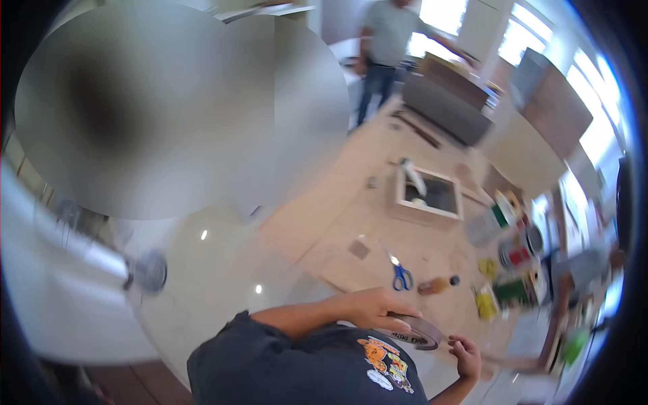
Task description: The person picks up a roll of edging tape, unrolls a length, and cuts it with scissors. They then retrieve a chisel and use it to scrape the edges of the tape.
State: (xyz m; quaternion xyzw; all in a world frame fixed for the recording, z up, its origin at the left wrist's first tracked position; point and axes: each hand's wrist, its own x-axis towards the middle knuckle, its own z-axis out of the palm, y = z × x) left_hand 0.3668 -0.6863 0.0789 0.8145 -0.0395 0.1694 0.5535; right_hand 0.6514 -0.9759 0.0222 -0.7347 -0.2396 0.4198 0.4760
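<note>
While the left hand (379, 308) pinches the tape roll (430, 335) near the table (324, 237), the right hand (467, 359) curls close by — I can't tell if its fingers hold any tape. A snug pinch should stop slipping.

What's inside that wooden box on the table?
A blurred whitish object reaches over the wooden box, which looks dark inside; whatever lies beneath that object is covered.
</note>
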